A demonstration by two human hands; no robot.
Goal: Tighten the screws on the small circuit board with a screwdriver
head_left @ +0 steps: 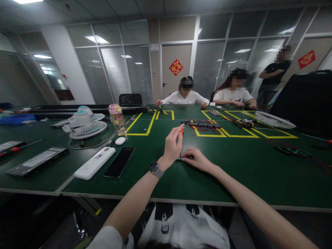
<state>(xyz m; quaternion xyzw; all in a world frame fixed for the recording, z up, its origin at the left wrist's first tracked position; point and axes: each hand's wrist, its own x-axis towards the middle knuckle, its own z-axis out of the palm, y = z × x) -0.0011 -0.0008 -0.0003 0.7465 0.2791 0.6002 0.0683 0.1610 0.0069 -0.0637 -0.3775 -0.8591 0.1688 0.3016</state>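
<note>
My left hand [172, 142], with a grey-banded watch at the wrist, is closed around an upright screwdriver [182, 131] with an orange handle. Most of the tool is hidden behind the fingers. Its lower end points down at a small green circuit board [180, 158] on the table. My right hand [196, 159] rests low on the tabletop, its fingertips pinching the edge of that board. Part of the board is covered by the fingers. Just beyond both hands lies a bundle of small boards with red and blue wires [204, 126].
On the left are a black phone [119, 162], a white power bank [95, 163], a white earbud case [120, 140], a bottle [117, 121] and white fans [87, 128]. Yellow tape [137, 134] marks the green table. Two people sit opposite; another stands behind. More wires [298, 152] lie right.
</note>
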